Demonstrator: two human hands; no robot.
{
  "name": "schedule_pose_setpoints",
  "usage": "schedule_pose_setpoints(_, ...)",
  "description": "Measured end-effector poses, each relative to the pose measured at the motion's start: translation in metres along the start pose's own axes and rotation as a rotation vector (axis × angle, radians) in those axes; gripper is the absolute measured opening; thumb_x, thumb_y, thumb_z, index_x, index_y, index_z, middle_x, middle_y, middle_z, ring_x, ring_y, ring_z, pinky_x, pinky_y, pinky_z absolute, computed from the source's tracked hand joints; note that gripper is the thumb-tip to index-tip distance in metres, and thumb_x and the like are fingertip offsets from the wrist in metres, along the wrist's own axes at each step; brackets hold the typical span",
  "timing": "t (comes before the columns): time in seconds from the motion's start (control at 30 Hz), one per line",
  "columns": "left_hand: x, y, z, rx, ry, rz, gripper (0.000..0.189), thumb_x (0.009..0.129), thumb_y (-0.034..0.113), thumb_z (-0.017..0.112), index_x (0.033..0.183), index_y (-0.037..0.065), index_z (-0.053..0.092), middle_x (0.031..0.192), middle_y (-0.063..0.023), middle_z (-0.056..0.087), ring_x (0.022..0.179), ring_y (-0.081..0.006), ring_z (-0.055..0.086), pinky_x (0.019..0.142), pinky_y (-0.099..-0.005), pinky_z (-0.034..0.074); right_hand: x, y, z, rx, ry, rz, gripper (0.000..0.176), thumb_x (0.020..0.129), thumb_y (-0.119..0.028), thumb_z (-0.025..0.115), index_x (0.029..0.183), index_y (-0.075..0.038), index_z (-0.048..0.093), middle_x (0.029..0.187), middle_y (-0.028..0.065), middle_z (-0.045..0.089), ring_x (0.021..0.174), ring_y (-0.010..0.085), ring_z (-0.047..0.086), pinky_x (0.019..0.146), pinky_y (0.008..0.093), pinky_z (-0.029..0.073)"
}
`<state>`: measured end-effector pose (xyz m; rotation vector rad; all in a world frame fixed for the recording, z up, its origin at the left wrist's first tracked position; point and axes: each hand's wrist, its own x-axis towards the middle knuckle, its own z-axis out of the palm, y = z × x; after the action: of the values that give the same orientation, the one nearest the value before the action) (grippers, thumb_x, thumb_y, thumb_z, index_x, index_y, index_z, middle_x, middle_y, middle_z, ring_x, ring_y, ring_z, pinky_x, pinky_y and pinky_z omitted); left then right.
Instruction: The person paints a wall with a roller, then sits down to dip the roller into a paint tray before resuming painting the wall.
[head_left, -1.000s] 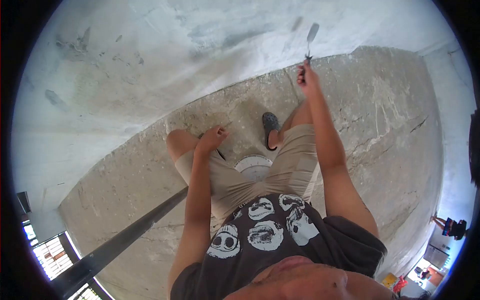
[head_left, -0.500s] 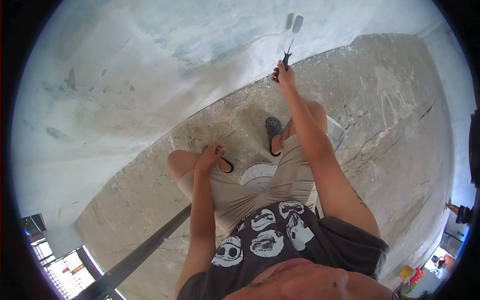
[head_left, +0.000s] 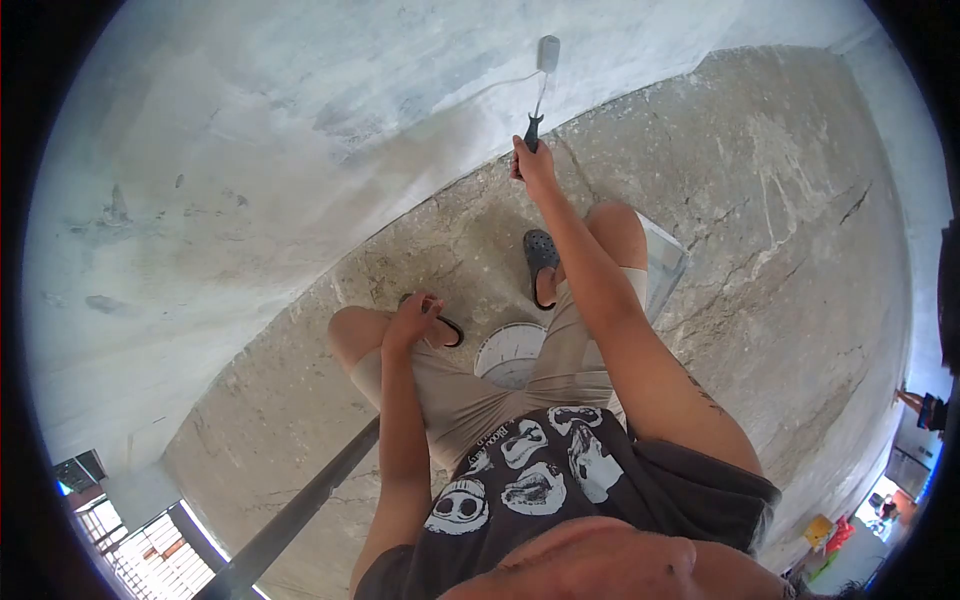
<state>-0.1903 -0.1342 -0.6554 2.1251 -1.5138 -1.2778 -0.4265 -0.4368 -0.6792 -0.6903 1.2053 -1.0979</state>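
Observation:
My right hand [head_left: 534,163] is wrapped round the black handle of a small paint roller [head_left: 549,53]. The roller's grey head is against the whitish wall [head_left: 300,130], a little above where it meets the floor; its thin metal rod runs down to the handle. My left hand [head_left: 413,320] rests by my left knee with its fingers loosely apart, and nothing shows in it. A round white container [head_left: 508,352] stands on the floor between my legs, partly hidden by my shorts.
Cracked, stained concrete floor [head_left: 780,200] spreads to the right. A pale, flat-edged object [head_left: 665,262] lies beside my right knee. A dark pole [head_left: 300,510] slants at the lower left. Another person's arm [head_left: 910,400] shows at the far right, near a yellow object [head_left: 819,530].
My right hand has moved the roller left along the wall, and the shadow beside its head is no longer seen. My left hand has stayed by my knee. The view has shifted slightly.

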Motion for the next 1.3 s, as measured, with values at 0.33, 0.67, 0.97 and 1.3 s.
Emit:
schedule_pose_setpoints(0.33, 0.002, 0.003, 0.001, 0.027, -0.003, 0.019, 0.042, 0.092, 0.037, 0.065, 0.113, 0.001, 0.063, 0.106, -0.0202, 0.069, 0.098, -0.0331, 0.067, 0.085, -0.0406, 0.051, -0.033, 0.063, 0.015, -0.21, -0.335, 0.119, 0.019, 0.092, -0.014, 0.064, 0.09, 0.0, 0.051, 0.067, 0.0091, 0.061, 0.051, 0.0193, 0.063, 0.045, 0.0357, 0.055)
schedule_pose_setpoints(0.67, 0.001, -0.005, 0.003, -0.023, 0.033, 0.032, 0.04, 0.092, 0.033, 0.067, 0.113, 0.0, 0.062, 0.103, -0.0196, 0.068, 0.095, -0.0324, 0.066, 0.083, -0.0405, 0.051, -0.042, 0.063, 0.029, -0.394, -0.218, 0.031, 0.014, 0.09, -0.009, 0.057, 0.09, 0.002, 0.048, 0.061, 0.0103, 0.058, 0.044, 0.0208, 0.06, 0.039, 0.0363, 0.049)
schedule_pose_setpoints(0.97, 0.005, -0.013, 0.004, 0.022, 0.008, 0.042, 0.038, 0.094, 0.035, 0.066, 0.109, 0.001, 0.062, 0.095, -0.0141, 0.069, 0.086, -0.0242, 0.066, 0.079, -0.0372, 0.051, -0.015, 0.03, 0.027, -0.198, -0.117, 0.037, 0.016, 0.09, -0.01, 0.057, 0.086, 0.002, 0.047, 0.059, 0.0112, 0.059, 0.045, 0.0224, 0.061, 0.039, 0.0371, 0.052)
schedule_pose_setpoints(1.3, -0.002, 0.008, -0.001, -0.028, -0.023, -0.051, 0.045, 0.092, 0.037, 0.065, 0.114, -0.002, 0.061, 0.107, -0.021, 0.068, 0.101, -0.0326, 0.066, 0.086, -0.041, 0.05, -0.105, 0.091, 0.054, -0.603, -0.604, 0.056, 0.023, 0.087, -0.015, 0.06, 0.1, 0.001, 0.052, 0.063, 0.0125, 0.06, 0.05, 0.0237, 0.064, 0.042, 0.0381, 0.051)
